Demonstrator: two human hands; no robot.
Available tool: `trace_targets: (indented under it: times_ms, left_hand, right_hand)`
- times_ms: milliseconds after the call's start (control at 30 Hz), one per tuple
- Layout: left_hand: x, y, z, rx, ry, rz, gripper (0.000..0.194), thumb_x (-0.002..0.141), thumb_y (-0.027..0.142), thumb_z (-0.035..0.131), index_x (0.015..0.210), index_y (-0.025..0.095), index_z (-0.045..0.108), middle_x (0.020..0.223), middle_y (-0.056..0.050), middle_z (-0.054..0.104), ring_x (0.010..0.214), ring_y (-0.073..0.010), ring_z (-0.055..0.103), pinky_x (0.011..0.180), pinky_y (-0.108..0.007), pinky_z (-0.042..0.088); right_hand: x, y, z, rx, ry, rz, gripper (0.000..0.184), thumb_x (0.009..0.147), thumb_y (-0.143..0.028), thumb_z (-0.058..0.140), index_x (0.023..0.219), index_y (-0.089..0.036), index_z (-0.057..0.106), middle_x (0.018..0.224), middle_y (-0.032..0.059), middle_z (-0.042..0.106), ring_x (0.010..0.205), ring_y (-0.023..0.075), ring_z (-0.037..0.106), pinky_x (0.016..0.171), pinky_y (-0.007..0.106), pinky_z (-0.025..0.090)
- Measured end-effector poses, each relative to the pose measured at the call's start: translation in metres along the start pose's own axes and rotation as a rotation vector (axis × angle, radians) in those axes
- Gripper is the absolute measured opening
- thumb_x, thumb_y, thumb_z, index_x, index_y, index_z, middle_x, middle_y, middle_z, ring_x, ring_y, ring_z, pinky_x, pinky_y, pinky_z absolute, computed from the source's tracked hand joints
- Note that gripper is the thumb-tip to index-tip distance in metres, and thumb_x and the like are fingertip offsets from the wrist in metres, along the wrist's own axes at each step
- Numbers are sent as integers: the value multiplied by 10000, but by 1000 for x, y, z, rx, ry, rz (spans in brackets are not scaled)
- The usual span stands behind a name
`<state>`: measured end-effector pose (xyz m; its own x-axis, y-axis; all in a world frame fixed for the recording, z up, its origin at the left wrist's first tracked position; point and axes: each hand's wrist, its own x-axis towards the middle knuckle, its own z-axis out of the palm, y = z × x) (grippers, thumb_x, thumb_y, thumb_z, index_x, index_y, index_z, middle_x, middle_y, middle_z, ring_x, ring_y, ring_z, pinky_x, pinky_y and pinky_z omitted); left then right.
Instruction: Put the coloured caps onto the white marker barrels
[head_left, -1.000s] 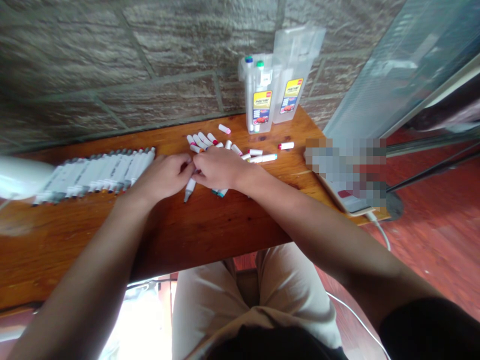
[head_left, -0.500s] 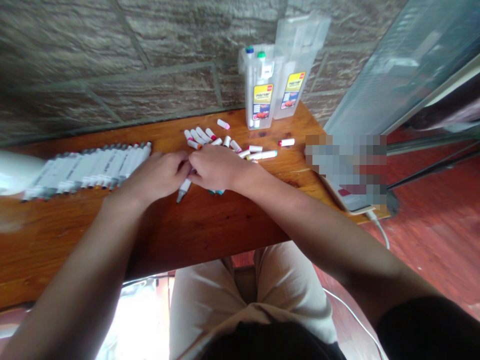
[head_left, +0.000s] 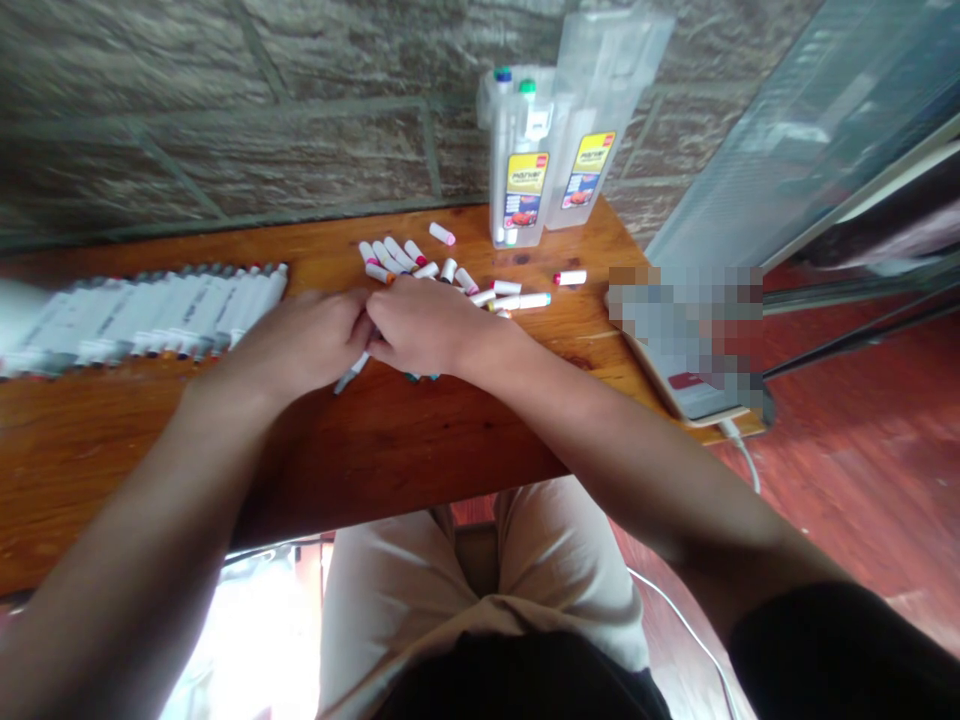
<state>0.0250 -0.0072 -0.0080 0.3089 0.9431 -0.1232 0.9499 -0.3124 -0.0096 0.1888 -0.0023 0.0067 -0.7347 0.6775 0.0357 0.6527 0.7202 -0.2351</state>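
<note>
Stone-patterned wall (head_left: 337,160) rises behind a glossy wooden tabletop (head_left: 450,440), with reddish floor (head_left: 862,440) on the right. Compared with a moment ago, the marker (head_left: 352,372) lies at a flatter slant, its grey end angled farther left; it remains at the meeting point of the two hands. The left hand (head_left: 319,335) and right hand (head_left: 424,320) are together, fingers curled inward. Their fingertips are hidden, so I cannot tell how each one grips.

White caps (head_left: 442,233) with coloured ends are scattered just beyond and to the right of the right hand, and teal ends (head_left: 420,377) peek out beneath it. Left of the hands, a row of white markers (head_left: 161,315) lies side by side. Two clear plastic cases (head_left: 519,190) with yellow labels stand upright by the wall, the nearer one holding a few pens. Near the right edge rests a partly pixelated device (head_left: 709,398) with a white cable (head_left: 739,445).
</note>
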Motion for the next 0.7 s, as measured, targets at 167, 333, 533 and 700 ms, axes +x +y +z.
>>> trace_targets:
  times_ms: [167,333,533,700]
  left_hand:
    - [2,-1,-1,16,5,47,546,997,303,254,1107,84,742,1123,-218,751,1082,-392,710,913,-441,529]
    - [5,-2,-1,12,-5,21,543,991,312,261,1104,75,737,1116,-222,754,1069,-373,718,912,-419,529]
    - [8,-7,3,-31,19,39,560,982,332,255,1119,61,726,1116,-241,749,1036,-381,721,879,-425,532]
    - [8,-7,3,-48,17,42,540,970,328,267,1093,79,730,1091,-224,755,1022,-367,721,894,-422,530]
  right_hand:
    - [1,2,2,11,31,-16,311,962,-183,517,1102,-22,743,1106,236,748,1058,313,708,894,403,548]
    - [3,5,4,4,25,0,336,961,-219,517,1123,-40,750,1099,218,759,1063,311,710,882,388,550]
    - [4,5,4,0,20,11,352,966,-249,522,1145,-47,748,1134,218,752,1063,313,713,885,389,551]
    - [5,5,5,5,22,12,346,963,-248,529,1143,-51,749,1150,221,746,1066,320,712,883,397,554]
